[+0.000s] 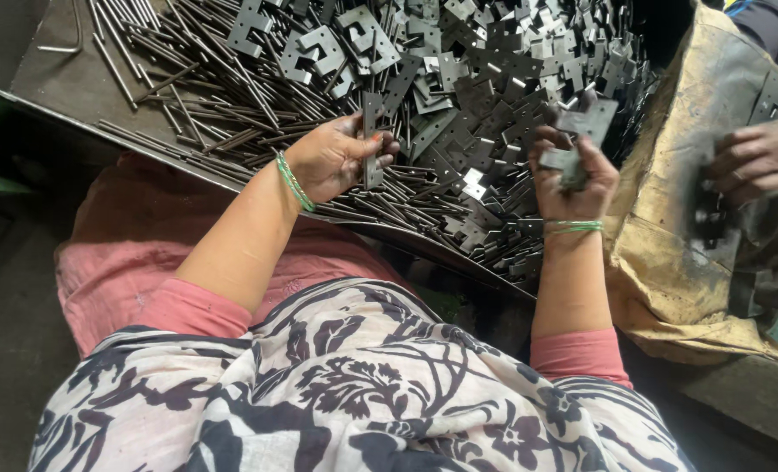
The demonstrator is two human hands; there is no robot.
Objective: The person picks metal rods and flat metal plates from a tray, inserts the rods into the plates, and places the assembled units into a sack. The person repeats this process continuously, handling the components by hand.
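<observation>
Mid-assembly I reckon: left hand (335,159) pinching a hinge leaf (371,144), right hand (572,179) clutching another leaf (586,122) near the tray (65,83) front edge; next they'd need lining up.

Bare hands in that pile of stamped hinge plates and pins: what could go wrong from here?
1. Cuts: the left hand and right hand each hold a hinge plate bare, over a heap of stamped plates that may have sharp edges.
2. Spill: plates and pins crowd the tray's near edge, so some may slide off.
3. Collision: another person's hand works close by at the sack.
</observation>
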